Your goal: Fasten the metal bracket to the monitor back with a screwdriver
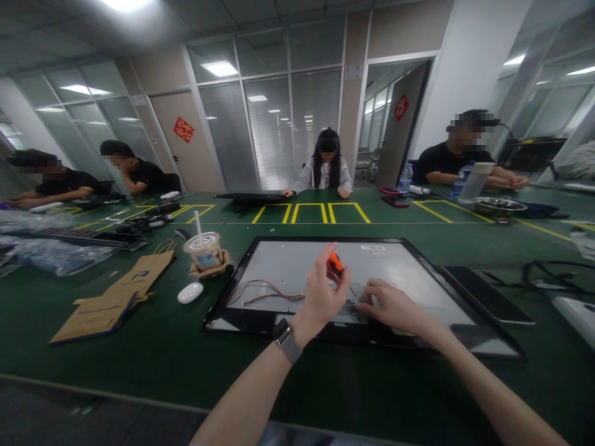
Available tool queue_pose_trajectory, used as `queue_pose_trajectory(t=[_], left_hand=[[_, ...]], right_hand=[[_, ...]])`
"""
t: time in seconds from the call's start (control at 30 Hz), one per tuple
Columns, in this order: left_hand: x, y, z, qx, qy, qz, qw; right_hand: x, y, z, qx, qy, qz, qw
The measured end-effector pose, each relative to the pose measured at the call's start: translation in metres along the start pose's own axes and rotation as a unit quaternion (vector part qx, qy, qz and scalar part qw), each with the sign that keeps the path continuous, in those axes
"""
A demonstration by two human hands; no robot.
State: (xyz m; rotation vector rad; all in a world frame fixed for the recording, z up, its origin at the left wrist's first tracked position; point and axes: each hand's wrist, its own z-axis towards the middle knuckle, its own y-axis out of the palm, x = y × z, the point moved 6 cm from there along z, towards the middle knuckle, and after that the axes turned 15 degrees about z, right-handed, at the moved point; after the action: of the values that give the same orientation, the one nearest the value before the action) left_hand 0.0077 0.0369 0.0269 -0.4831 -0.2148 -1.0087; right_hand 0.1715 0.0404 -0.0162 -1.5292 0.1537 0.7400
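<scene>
Your left hand [320, 294] grips an orange tool [334, 262] above the panel [288, 265], twelve o'clock on your green table [139, 371]; your right hand's [393, 305] grip can't be told. Cup [204, 255] at eleven, glass partition [267, 124] beyond twelve.

Left of the left grip [321, 288], wires [292, 297] obstruct the panel [418, 269]; a cup [204, 255] stands farther left. Right of the right grip [390, 303], the panel face permits passage. Clearance between grips: narrow.

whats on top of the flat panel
The panel shows thin wires and a white label. The left hand, holding an orange object, and the right hand hide parts, so what's there can't be seen.
</scene>
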Motion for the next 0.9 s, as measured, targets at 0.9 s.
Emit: queue_pose_trajectory(t=[0.9], left_hand=[[0.004,-0.007,0.009,0.005,0.040,0.023,0.999]], right_hand=[[0.003,0.009,0.003,0.037,-0.009,-0.070,0.997]])
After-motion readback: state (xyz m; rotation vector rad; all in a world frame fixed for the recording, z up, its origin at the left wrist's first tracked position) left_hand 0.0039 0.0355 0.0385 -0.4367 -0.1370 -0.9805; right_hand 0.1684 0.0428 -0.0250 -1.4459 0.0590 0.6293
